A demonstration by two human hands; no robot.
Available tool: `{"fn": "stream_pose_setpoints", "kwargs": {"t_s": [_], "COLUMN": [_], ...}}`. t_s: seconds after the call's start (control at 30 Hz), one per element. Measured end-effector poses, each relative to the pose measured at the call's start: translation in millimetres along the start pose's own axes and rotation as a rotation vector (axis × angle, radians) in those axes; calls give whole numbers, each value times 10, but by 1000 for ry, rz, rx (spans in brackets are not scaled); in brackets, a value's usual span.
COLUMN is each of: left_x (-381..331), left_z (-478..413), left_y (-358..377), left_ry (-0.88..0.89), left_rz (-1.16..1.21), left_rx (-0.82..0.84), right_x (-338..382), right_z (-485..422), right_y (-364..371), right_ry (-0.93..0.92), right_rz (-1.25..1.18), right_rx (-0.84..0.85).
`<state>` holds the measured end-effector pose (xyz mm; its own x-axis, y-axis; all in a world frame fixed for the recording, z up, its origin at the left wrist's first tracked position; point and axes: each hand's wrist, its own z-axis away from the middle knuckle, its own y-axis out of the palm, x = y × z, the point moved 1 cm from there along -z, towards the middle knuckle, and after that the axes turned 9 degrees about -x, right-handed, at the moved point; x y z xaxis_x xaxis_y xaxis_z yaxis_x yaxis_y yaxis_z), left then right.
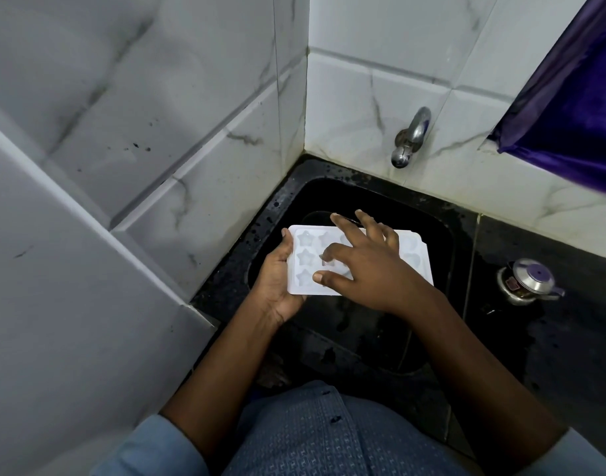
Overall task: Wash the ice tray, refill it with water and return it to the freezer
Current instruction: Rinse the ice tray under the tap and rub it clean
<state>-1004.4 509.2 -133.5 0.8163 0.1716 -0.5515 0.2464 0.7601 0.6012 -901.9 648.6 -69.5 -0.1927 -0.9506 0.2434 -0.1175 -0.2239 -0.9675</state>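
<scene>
ice tray (305, 269) over the sink (442, 235), below the tap (411, 137)
left hand (277, 280) under its left end, right hand (360, 266) on top; pot (525, 281) on the counter (569, 338) to the right.

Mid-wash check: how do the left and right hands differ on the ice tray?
The left hand grips the ice tray by its left edge from below; the right hand lies on top, palm down. The left hand's thumb curls over the edge; the right hand's fingers spread across the cavities. Both touch the ice tray above the sink.
</scene>
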Motion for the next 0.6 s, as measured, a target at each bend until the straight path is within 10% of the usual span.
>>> {"fn": "stream_pose_setpoints", "kwargs": {"t_s": [0.6], "left_x": [5], "left_z": [61], "left_y": [55], "left_ry": [-8], "left_rz": [5], "left_rx": [18], "right_x": [-4], "right_z": [42], "right_y": [-12], "right_ry": [-7], "right_rz": [15], "right_rx": [-23]}}
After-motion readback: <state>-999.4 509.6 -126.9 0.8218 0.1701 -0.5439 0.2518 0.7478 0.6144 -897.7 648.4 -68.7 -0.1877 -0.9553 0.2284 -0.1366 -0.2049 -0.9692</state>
